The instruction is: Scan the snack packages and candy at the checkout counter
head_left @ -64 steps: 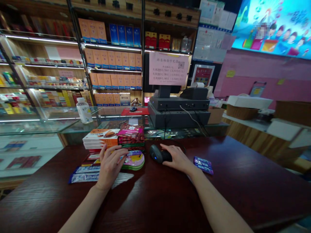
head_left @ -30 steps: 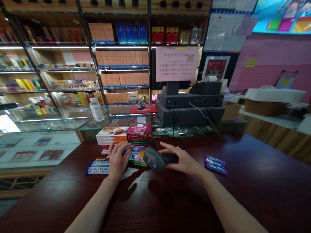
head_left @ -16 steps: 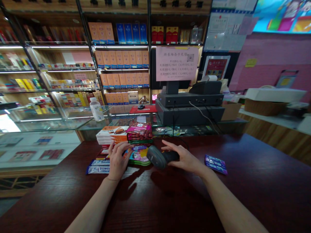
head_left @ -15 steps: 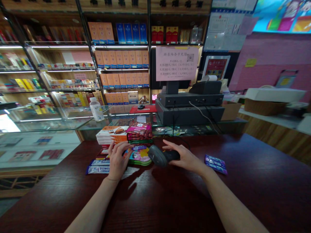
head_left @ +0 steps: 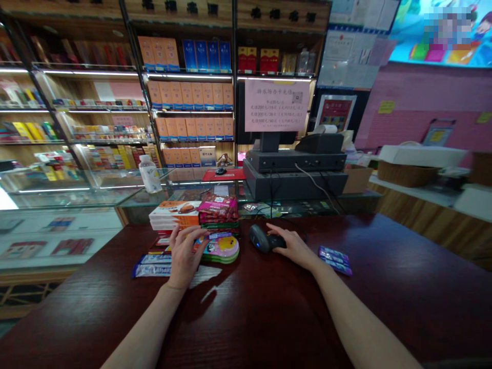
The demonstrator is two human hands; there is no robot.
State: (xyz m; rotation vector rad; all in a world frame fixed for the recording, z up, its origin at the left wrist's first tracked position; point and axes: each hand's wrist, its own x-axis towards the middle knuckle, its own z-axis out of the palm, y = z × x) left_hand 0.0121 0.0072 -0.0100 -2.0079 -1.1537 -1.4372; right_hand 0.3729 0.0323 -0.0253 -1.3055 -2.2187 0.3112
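Note:
My right hand (head_left: 294, 248) is closed around the handle of a black barcode scanner (head_left: 260, 239), its head pointing left, low over the dark wooden counter; a small blue light shows on it. My left hand (head_left: 186, 256) hovers at the near side of the stacked goods, thumb and fingers pinched together at a narrow purple packet (head_left: 220, 236). Below that packet lie colourful rounded packs (head_left: 225, 249). Behind stand white-and-orange boxes (head_left: 172, 214) and dark pink snack bags (head_left: 219, 206). Blue-and-white stick packs (head_left: 151, 269) lie partly behind my left wrist.
Purple wrapped bars (head_left: 335, 260) lie right of my right forearm. A cash register (head_left: 292, 174) with a monitor and a paper sign (head_left: 274, 105) stands behind the counter (head_left: 249, 312). A bottle (head_left: 149, 174) and a mouse (head_left: 221, 171) are on the glass case.
The scanner in my right hand has moved slightly right and down, and its blue light now shows. My left hand has hardly moved. The view has shifted a little.

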